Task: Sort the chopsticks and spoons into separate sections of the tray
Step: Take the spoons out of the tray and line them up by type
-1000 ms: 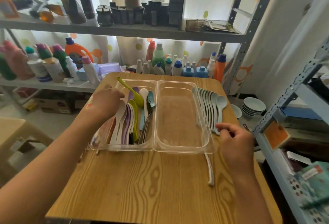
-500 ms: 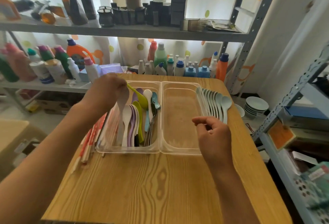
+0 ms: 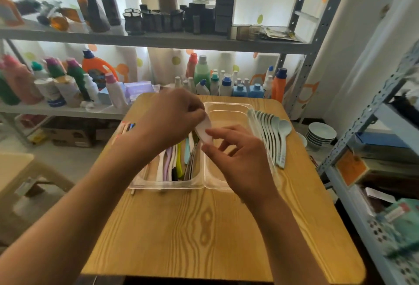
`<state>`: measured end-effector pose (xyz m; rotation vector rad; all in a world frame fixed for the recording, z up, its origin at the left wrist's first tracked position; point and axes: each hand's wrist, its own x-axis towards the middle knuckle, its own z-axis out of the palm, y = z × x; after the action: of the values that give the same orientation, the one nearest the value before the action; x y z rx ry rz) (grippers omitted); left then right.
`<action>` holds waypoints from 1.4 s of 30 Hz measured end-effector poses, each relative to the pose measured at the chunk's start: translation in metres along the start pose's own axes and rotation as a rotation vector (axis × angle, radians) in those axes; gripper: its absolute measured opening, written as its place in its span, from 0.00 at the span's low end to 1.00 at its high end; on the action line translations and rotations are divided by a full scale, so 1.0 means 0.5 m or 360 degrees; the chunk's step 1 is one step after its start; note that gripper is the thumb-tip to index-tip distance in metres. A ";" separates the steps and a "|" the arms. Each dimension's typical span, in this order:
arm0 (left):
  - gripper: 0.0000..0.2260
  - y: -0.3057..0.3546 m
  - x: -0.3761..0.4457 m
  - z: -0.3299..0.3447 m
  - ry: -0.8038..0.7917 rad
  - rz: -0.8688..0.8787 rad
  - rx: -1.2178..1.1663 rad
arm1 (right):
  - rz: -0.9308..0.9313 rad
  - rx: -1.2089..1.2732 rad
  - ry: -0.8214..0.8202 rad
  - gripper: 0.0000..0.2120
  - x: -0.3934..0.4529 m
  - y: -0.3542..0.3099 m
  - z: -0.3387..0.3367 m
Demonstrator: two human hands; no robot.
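A clear two-section tray (image 3: 229, 106) sits on the wooden table (image 3: 204, 228). Its left section holds several coloured spoons (image 3: 174, 162) lying lengthwise. The right section looks bare. My left hand (image 3: 167, 119) grips a white spoon (image 3: 204, 130) above the tray's middle divider. My right hand (image 3: 238, 157) has come up to it, thumb and forefinger touching the spoon's bowl end, its other fingers spread loosely. A row of pale green spoons (image 3: 272, 132) lies on the table just right of the tray. Chopsticks (image 3: 125, 127) show left of the tray, mostly hidden by my left arm.
A metal shelf behind the table carries many bottles (image 3: 204, 76) and dark containers (image 3: 172, 17). A second rack (image 3: 374, 171) stands at the right, with stacked white bowls (image 3: 320, 134) on the floor by it. A beige stool (image 3: 20, 176) is at the left.
My left hand lifted a white spoon out of the left section and carried it toward the middle. My right hand moved left and up to meet the spoon. The camera shifted closer.
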<state>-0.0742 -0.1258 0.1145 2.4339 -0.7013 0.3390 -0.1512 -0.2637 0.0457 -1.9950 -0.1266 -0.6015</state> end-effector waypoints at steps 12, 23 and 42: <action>0.16 0.122 0.013 0.159 -0.0327 0.0082 -0.0332 | 0.0132 -0.0371 0.0284 0.05 -0.099 0.101 -0.133; 0.08 0.095 0.019 0.158 -0.0243 0.0079 -0.0356 | 0.1092 -0.0444 0.0317 0.07 -0.103 0.250 -0.189; 0.08 0.028 0.024 0.157 -0.0170 -0.0048 -0.0389 | 0.1142 -0.0073 -0.0029 0.07 -0.085 0.239 -0.172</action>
<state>-0.0659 -0.1870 0.0628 2.2396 -0.7066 0.1043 -0.1786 -0.3888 -0.0382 -1.9146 0.5754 -0.1194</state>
